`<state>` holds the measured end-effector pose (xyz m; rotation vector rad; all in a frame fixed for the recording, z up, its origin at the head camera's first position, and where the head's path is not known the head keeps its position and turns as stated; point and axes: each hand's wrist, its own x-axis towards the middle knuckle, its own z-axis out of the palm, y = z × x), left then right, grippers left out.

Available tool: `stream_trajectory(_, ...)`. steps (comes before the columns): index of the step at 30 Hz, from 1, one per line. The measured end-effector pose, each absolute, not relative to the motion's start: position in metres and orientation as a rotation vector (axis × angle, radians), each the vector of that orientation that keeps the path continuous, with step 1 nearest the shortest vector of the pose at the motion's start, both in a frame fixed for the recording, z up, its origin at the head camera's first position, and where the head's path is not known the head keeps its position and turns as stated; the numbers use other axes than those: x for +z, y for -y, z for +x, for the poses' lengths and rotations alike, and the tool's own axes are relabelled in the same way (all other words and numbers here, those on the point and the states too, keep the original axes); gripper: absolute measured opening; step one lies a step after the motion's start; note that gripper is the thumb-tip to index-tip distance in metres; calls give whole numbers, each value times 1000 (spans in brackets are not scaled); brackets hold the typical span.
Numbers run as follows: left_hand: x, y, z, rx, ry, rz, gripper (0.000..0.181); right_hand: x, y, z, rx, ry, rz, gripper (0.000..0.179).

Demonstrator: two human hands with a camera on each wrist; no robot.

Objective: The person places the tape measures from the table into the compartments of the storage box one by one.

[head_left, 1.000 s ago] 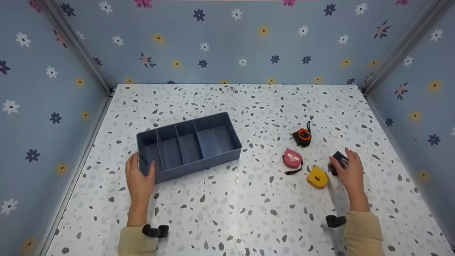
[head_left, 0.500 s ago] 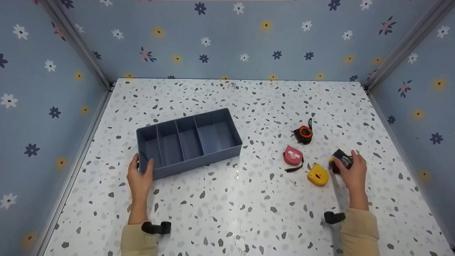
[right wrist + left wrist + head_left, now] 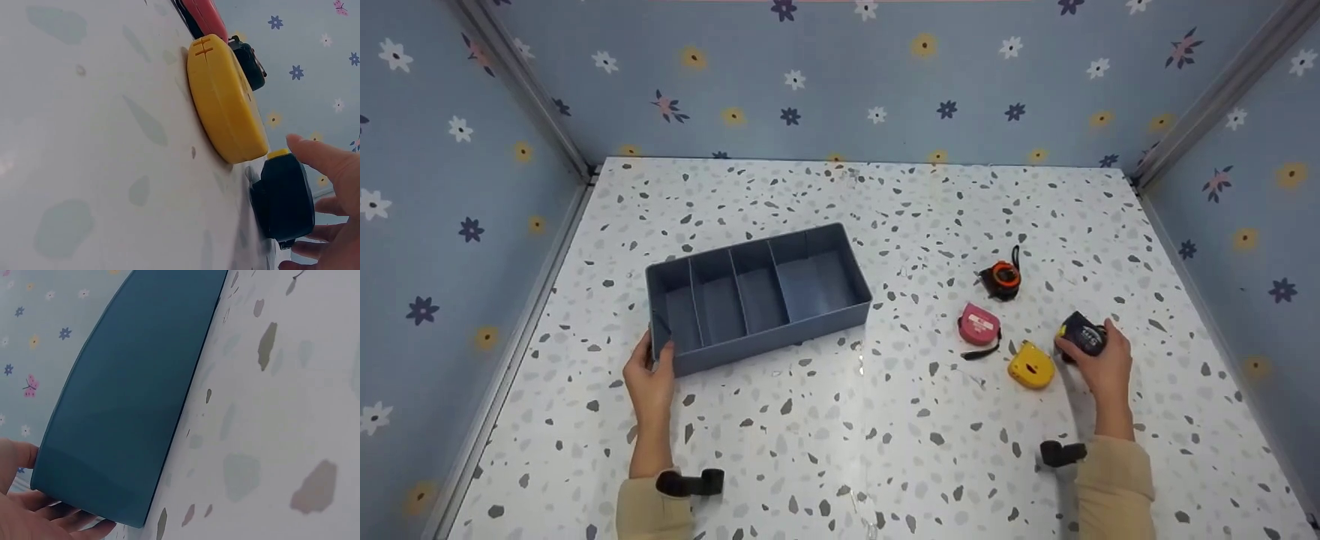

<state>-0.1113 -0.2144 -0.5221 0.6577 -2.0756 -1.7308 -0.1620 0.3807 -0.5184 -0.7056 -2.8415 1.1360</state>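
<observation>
At the near left corner of a blue-grey divided box (image 3: 772, 343), my left hand (image 3: 649, 384) holds the end, thumb by the front wall and fingers along the end wall. The left wrist view shows the fingers against the end of the box wall (image 3: 129, 394). My right hand (image 3: 1105, 369) grips a dark tape measure (image 3: 1083, 334) with a yellow button between thumb and fingers. In the right wrist view this dark tape measure (image 3: 289, 197) is tilted, close to the table. Beside it lies a yellow tape measure (image 3: 1031, 366).
A pink tape measure (image 3: 979, 325) with a black strap lies left of the yellow one. Farther back is a black and orange tape measure (image 3: 1003, 280). Flower-patterned walls (image 3: 840, 82) enclose the speckled table (image 3: 825, 442) at the back and sides.
My right hand has closed round the dark tape measure and turned it, so its printed face shows more. The left hand has shifted slightly down and left at the box corner.
</observation>
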Motion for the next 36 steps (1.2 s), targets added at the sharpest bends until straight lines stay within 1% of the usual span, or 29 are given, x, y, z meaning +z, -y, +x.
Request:
stream_trajectory(4,-526,215,-111,-1750,2017,698,42,-521,-382,-163,1149,2837,-733,96)
stream_trajectory(8,-526,214,-111,-1769,1967,733,40,-523,-383,-165,1134,2845,-755,93)
stream_trajectory(11,-533,217,-112,-1811,1911,757,40,-524,-384,-165,1118,2859,-769,90)
stream_trajectory(18,-585,241,-124,-1883,1805,755,36,-527,-386,-165,1167,2822,-795,89)
stream_trajectory(21,-599,248,-127,-1881,1791,745,34,-527,-386,-165,1170,2800,-779,89)
stream_trajectory(36,-597,239,-131,-1880,1850,632,33,-526,-386,-163,1173,2783,-787,88)
